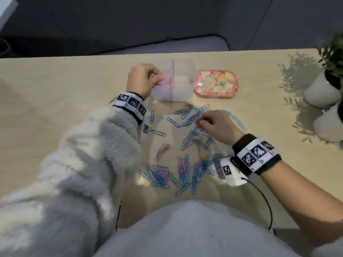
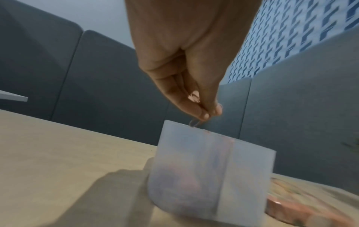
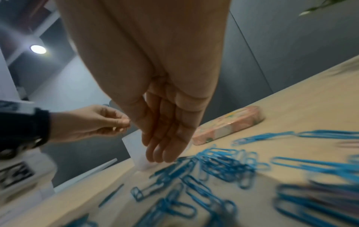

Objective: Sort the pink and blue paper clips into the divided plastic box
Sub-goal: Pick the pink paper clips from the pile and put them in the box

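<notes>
The translucent divided box stands at the table's far middle, with pink clips in its left compartment. Just above that compartment's rim, my left hand pinches one pale pink clip between thumb and fingertips. My right hand hangs over a spread of blue clips, its fingers straight and close together, the tips just above the clips, holding nothing. Nearer me lie a few pink clips and a mixed pink and blue pile.
A pink patterned lid lies just right of the box. Two white pots with plants stand at the table's right edge. A dark cushioned seat runs behind the far edge.
</notes>
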Demonstrator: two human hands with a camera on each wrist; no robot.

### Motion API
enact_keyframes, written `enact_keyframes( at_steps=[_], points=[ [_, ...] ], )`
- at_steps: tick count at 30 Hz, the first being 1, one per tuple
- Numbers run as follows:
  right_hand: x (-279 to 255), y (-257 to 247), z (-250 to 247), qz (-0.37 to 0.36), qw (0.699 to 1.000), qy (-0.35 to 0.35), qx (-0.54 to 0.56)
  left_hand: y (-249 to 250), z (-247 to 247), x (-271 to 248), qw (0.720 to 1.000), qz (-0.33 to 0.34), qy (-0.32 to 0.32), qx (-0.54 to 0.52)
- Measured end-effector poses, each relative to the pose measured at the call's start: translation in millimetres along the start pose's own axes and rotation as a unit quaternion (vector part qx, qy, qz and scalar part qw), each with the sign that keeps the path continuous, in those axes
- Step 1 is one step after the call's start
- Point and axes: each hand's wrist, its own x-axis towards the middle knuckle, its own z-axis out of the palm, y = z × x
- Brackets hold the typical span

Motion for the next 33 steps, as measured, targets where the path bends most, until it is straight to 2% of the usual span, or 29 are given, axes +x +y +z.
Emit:
enact_keyframes(
  at_steps=[3, 4, 6, 8, 12, 15, 17, 21, 23, 27, 33],
  points=[
    [-23, 13, 4, 0.007, 0.998, -0.043, -0.051, -2, 6, 22, 0.991, 0.003, -0.011, 0.131],
    [-28, 15, 7, 0.003, 0.996, -0.056, -0.068, -5, 9, 25, 0.982, 0.001, -0.030, 0.189],
    [-36, 18, 12, -0.008, 0.991, -0.083, -0.100, -10, 16, 29, 0.970, -0.004, -0.079, 0.229],
    [-39, 17, 20, -0.020, 0.987, -0.106, -0.122, -13, 18, 28, 0.972, -0.002, -0.092, 0.214],
    [-42, 9, 32, -0.031, 0.983, -0.128, -0.130, -6, 12, 16, 0.995, -0.016, 0.026, 0.090],
    [-35, -3, 45, -0.056, 0.980, -0.133, -0.139, 0, 1, -1, 0.997, 0.002, 0.045, 0.063],
    [-26, -10, 55, -0.069, 0.977, -0.136, -0.150, -4, -1, -24, 0.995, 0.017, 0.016, 0.094],
    [-9, -24, 70, -0.083, 0.967, -0.150, -0.189, -27, 2, -98, 0.973, -0.024, -0.167, 0.157],
    [-5, -27, 78, -0.088, 0.964, -0.150, -0.202, -41, 2, -125, 0.963, -0.053, -0.220, 0.149],
    [-4, -29, 89, -0.109, 0.956, -0.151, -0.228, -51, 11, -156, 0.957, -0.057, -0.240, 0.150],
    [-9, -27, 88, -0.141, 0.938, -0.158, -0.274, -46, 31, -163, 0.962, -0.034, -0.217, 0.163]
  ],
)
